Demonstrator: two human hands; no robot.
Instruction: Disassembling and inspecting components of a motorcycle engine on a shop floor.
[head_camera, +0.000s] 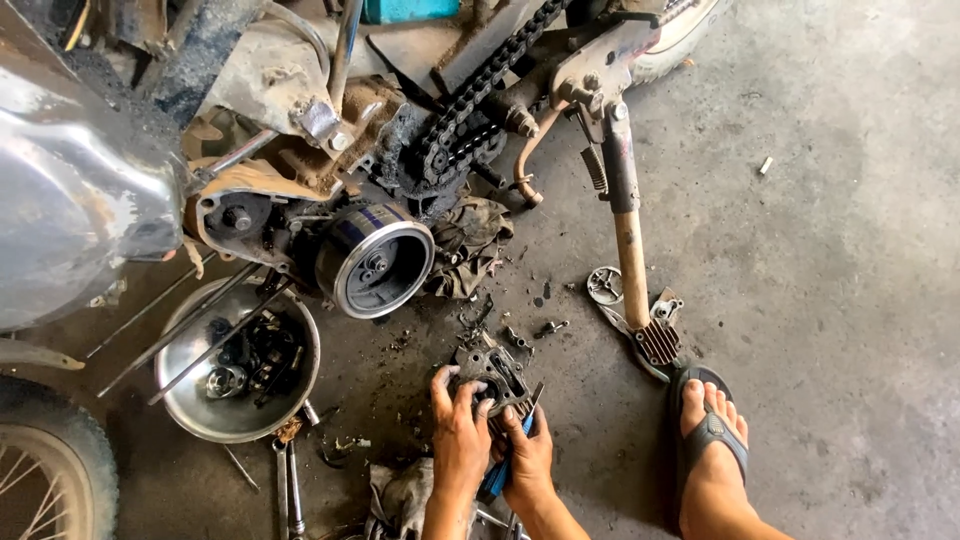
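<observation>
Left hand (460, 425): fingers curled over the dirty engine part (492, 375) on the floor.
Right hand (527, 450): fingers wrapped tight round a blue tool (497, 478).

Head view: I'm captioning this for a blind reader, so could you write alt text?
Both hands, left hand and right hand, grip a greasy engine part on an oil-stained concrete floor. Behind it stands a stripped motorcycle engine, with a metal bowl of small parts alongside.
</observation>
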